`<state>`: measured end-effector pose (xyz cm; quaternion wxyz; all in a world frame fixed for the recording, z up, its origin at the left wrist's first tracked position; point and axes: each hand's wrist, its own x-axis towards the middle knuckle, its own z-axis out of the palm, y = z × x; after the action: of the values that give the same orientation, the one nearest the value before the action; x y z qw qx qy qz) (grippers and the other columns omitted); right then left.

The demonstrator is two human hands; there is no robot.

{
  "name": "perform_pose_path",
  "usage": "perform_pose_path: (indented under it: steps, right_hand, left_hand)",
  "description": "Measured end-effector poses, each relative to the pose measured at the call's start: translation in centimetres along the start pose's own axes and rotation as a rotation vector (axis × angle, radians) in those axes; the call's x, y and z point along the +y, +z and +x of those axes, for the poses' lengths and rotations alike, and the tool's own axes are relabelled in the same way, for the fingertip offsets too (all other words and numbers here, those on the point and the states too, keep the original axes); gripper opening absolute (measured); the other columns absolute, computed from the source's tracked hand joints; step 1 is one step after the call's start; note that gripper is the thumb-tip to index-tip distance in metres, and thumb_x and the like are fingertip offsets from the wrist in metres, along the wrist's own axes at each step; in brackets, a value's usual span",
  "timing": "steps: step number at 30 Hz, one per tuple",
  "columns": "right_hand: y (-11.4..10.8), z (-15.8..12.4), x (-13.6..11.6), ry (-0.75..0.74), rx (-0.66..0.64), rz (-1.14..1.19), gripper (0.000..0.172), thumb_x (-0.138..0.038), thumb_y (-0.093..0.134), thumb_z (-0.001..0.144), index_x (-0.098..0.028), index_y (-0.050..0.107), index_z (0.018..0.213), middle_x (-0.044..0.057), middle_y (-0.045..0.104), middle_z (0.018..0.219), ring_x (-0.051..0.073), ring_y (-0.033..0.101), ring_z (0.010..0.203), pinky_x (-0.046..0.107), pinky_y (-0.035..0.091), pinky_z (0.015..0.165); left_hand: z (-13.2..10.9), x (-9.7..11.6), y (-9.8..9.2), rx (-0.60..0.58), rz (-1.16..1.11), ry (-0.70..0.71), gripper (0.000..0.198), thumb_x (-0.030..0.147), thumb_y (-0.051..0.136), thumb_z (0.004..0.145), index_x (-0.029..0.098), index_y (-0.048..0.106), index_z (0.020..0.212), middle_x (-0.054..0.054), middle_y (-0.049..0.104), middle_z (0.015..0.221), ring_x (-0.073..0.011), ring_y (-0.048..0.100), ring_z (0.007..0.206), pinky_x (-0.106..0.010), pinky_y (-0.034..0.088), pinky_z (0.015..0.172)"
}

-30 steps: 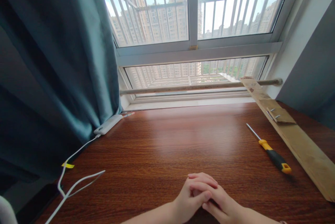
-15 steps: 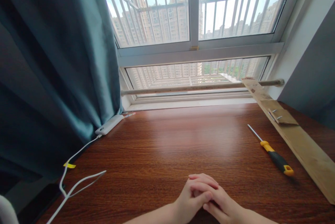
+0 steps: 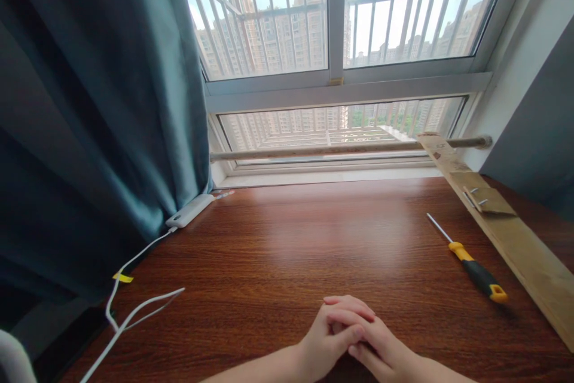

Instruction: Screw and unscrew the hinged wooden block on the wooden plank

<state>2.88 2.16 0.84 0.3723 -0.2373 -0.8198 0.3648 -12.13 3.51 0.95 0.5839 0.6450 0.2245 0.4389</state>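
Near the front edge of the brown wood-grain table (image 3: 251, 251), my left hand (image 3: 319, 341) and my right hand (image 3: 382, 344) are clasped together. Their fingers overlap and close over each other, and no object shows between them. To the right of the hands lies a screwdriver (image 3: 478, 275) with a black and yellow handle, its thin metal shaft pointing toward the window. Beyond it a long wooden board (image 3: 524, 251) lies slantwise. A small flat piece (image 3: 500, 202) rests on that board, with a few screws (image 3: 482, 201) on or beside it.
A white power strip or adapter (image 3: 191, 211) sits at the table's left edge against the blue curtain (image 3: 147, 102). From it a white cable (image 3: 134, 311) loops forward, with a yellow tag (image 3: 123, 278) on it. A horizontal rail (image 3: 323, 150) crosses before the window.
The whole view has shifted slightly, so things appear a little farther right. My hands stay clasped in the same pose. The screwdriver and board have not moved on the table.
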Motion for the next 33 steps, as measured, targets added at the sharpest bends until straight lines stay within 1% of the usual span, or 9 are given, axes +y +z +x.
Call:
perform_pose_path:
  steps: [3, 6, 10, 15, 19, 24, 33]
  right_hand:
    - [0.01, -0.06, -0.16, 0.02, 0.005, -0.007, 0.041, -0.021, 0.043, 0.089, -0.023, 0.043, 0.13, 0.012, 0.049, 0.13, 0.02, 0.039, 0.126, 0.04, 0.034, 0.103]
    - [-0.02, -0.03, -0.1, 0.005, -0.002, -0.003, 0.041, -0.021, 0.043, 0.089, -0.023, 0.043, 0.13, 0.013, 0.05, 0.128, 0.02, 0.039, 0.126, 0.04, 0.035, 0.103]
    - [-0.1, 0.1, -0.21, 0.033, 0.003, -0.024, 0.04, -0.021, 0.042, 0.089, -0.023, 0.044, 0.129, 0.013, 0.05, 0.129, 0.02, 0.04, 0.125, 0.04, 0.035, 0.103]
    - [-0.15, 0.25, -0.37, 0.008, 0.006, -0.028, 0.04, -0.023, 0.041, 0.09, -0.021, 0.043, 0.13, 0.014, 0.051, 0.127, 0.021, 0.04, 0.125, 0.04, 0.036, 0.103]
    - [-0.06, 0.18, -0.4, 0.025, 0.023, -0.038, 0.039, -0.022, 0.041, 0.09, -0.023, 0.044, 0.129, 0.013, 0.051, 0.128, 0.02, 0.041, 0.125, 0.039, 0.036, 0.103]
    - [0.08, 0.18, -0.32, -0.008, 0.033, -0.031, 0.039, -0.023, 0.041, 0.09, -0.024, 0.044, 0.129, 0.012, 0.052, 0.127, 0.02, 0.042, 0.124, 0.039, 0.036, 0.102]
    - [0.08, 0.23, -0.32, 0.013, 0.038, -0.03, 0.039, -0.023, 0.041, 0.091, -0.024, 0.043, 0.129, 0.011, 0.051, 0.128, 0.019, 0.041, 0.125, 0.038, 0.037, 0.102]
  left_hand:
    - [0.0, -0.04, -0.05, 0.001, 0.003, -0.023, 0.025, 0.034, 0.059, 0.08, 0.015, 0.069, 0.093, -0.011, 0.066, 0.093, -0.0244, 0.057, 0.095, -0.041, 0.043, 0.088]
    - [0.01, -0.19, -0.08, 0.006, -0.005, -0.013, 0.025, 0.033, 0.058, 0.081, 0.015, 0.069, 0.094, -0.011, 0.065, 0.094, -0.0243, 0.057, 0.095, -0.041, 0.043, 0.088]
    - [-0.01, -0.17, -0.04, 0.004, -0.008, -0.015, 0.024, 0.032, 0.058, 0.081, 0.015, 0.068, 0.094, -0.011, 0.065, 0.094, -0.0241, 0.057, 0.096, -0.042, 0.042, 0.089]
    - [-0.14, -0.21, -0.01, 0.01, -0.032, -0.019, 0.024, 0.032, 0.058, 0.081, 0.014, 0.068, 0.093, -0.011, 0.064, 0.094, -0.0243, 0.057, 0.095, -0.041, 0.043, 0.088]
    - [-0.25, -0.42, -0.06, 0.006, -0.038, -0.032, 0.024, 0.032, 0.058, 0.081, 0.015, 0.068, 0.095, -0.011, 0.064, 0.095, -0.0241, 0.057, 0.096, -0.04, 0.043, 0.088]
    - [-0.11, -0.35, -0.06, 0.009, -0.042, -0.031, 0.025, 0.033, 0.058, 0.08, 0.014, 0.069, 0.093, -0.012, 0.064, 0.093, -0.0249, 0.057, 0.095, -0.042, 0.043, 0.088]
    - [-0.02, -0.27, -0.12, 0.018, -0.05, -0.068, 0.025, 0.033, 0.059, 0.08, 0.015, 0.069, 0.093, -0.012, 0.064, 0.096, -0.0248, 0.056, 0.096, -0.042, 0.043, 0.088]
